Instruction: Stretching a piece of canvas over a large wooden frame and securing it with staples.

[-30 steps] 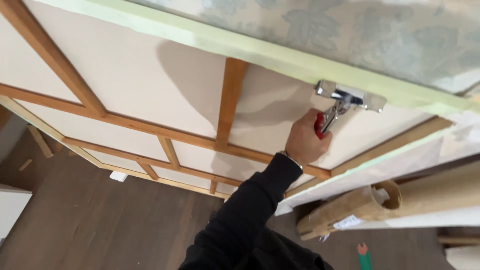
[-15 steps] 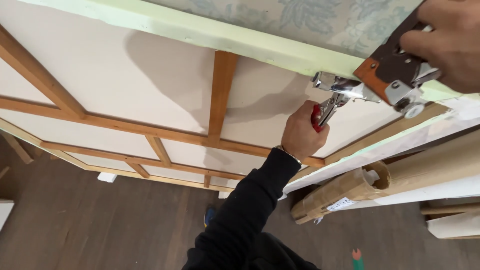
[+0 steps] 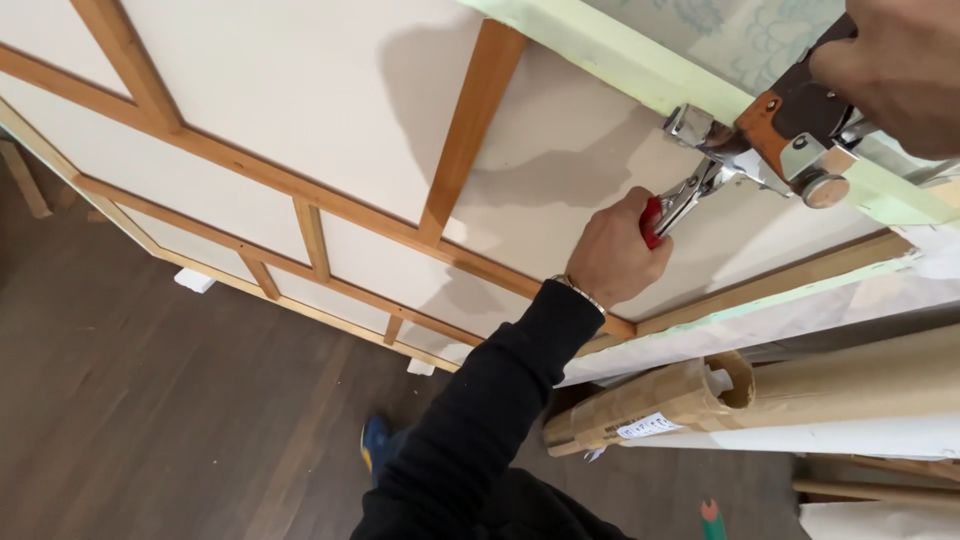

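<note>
Both hands grip tools at the frame's green edge: left hand pliers, right hand stapler.

It looked like a framing workshop; a stretched canvas on wooden stretcher bars leaned there. Cardboard tubes lay on dark wood flooring.

Left hand: fist closed, knuckles up, arm extended in black sleeve. Right hand: upper right, fingers curled closed, partly out of frame.
</note>
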